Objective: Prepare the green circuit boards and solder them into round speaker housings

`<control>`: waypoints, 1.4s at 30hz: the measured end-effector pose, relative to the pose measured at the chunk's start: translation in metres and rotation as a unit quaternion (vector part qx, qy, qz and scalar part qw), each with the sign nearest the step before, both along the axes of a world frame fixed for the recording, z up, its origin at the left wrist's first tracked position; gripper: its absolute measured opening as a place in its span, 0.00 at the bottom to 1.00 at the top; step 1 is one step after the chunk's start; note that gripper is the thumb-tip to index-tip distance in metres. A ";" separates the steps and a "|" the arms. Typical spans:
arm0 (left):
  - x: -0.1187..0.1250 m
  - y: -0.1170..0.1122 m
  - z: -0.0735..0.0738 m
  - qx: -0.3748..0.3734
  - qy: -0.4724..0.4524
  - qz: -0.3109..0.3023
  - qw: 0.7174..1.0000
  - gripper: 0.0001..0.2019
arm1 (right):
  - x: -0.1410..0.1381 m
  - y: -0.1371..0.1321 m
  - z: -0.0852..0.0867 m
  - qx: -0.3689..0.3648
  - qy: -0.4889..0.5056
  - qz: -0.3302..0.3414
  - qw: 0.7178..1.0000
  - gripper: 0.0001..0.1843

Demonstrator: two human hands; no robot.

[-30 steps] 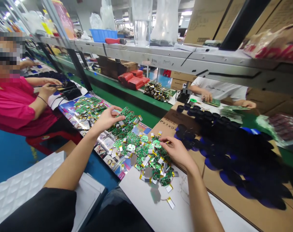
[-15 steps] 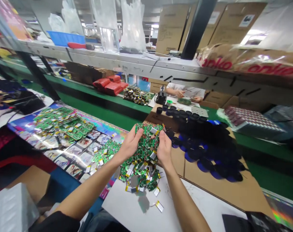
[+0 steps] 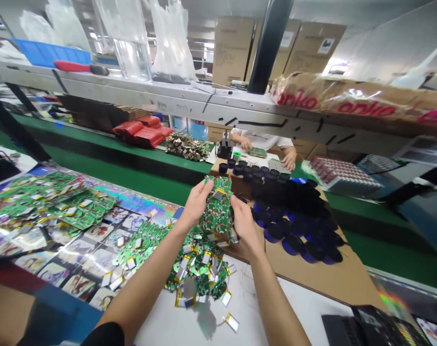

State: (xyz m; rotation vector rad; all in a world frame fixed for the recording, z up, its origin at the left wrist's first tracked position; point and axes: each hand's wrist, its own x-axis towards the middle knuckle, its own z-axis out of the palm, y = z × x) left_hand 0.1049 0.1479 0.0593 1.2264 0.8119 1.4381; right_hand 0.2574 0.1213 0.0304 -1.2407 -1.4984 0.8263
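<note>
Between my two hands is a green circuit board panel (image 3: 217,211) with silver battery cells wired to it, raised above the work surface. My left hand (image 3: 197,203) grips its left edge, thumb on the front face. My right hand (image 3: 244,222) is closed on the right edge, its fingers partly hidden behind the panel. Just below lies a heap of small circuit boards (image 3: 195,274) with silver, yellow-taped battery cells. One loose-lying battery cell (image 3: 232,322) rests on the white sheet (image 3: 247,307) nearer to me.
Larger board panels (image 3: 85,209) are stacked at the left. Round black-and-blue parts (image 3: 290,211) crowd a cardboard sheet (image 3: 333,283) at the right. A metal shelf (image 3: 139,93) crosses above. Behind it, a co-worker's hand (image 3: 289,157) is beside more boards (image 3: 257,152).
The panel has turned and is now seen more as one upright rectangle, still in both hands. My view has swung rightward. The co-worker's hands have moved apart.
</note>
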 end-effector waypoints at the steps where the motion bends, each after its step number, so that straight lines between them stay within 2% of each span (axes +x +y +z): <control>1: -0.004 0.005 0.002 0.021 0.023 0.017 0.999 0.24 | 0.004 0.001 -0.001 0.005 -0.049 0.009 0.999 0.31; 6: -0.016 0.017 0.005 0.092 0.110 0.078 0.987 0.22 | 0.012 0.002 -0.012 -0.009 -0.149 0.013 0.989 0.24; 11: -0.013 0.014 0.000 0.097 0.150 0.072 0.981 0.21 | 0.019 0.008 -0.012 0.000 -0.180 -0.031 0.983 0.12; 13: -0.010 0.013 -0.003 0.085 0.153 0.063 0.983 0.22 | 0.022 0.008 -0.007 0.018 -0.148 -0.057 0.987 0.12; 18: 0.011 0.006 -0.014 0.043 0.129 0.059 0.989 0.25 | 0.010 -0.004 -0.001 0.015 0.062 -0.033 0.997 0.30; 22: 0.027 -0.002 -0.021 0.052 0.134 0.073 0.987 0.30 | -0.011 -0.010 -0.010 0.079 0.078 -0.099 0.989 0.28; 24: 0.029 -0.003 -0.021 0.045 0.145 0.078 0.985 0.32 | -0.016 -0.010 -0.014 0.090 0.089 -0.110 0.986 0.28; 28: 0.030 -0.003 -0.019 0.030 0.110 0.067 0.991 0.34 | -0.016 -0.008 -0.010 0.066 0.165 -0.081 0.981 0.29; 32: 0.032 -0.002 -0.017 -0.055 0.023 -0.049 0.997 0.36 | -0.018 -0.010 0.000 -0.028 0.275 -0.025 0.961 0.32; 34: 0.031 -0.001 -0.016 -0.068 0.013 -0.069 0.995 0.36 | -0.016 -0.013 0.006 -0.047 0.295 -0.011 0.954 0.31; 38: 0.019 0.006 -0.014 -0.006 0.077 -0.010 0.997 0.33 | -0.001 -0.015 0.014 -0.006 0.223 0.006 0.975 0.28; 42: -0.004 0.013 -0.020 0.007 0.177 -0.038 0.983 0.31 | 0.018 -0.010 0.014 0.020 0.157 0.023 0.987 0.26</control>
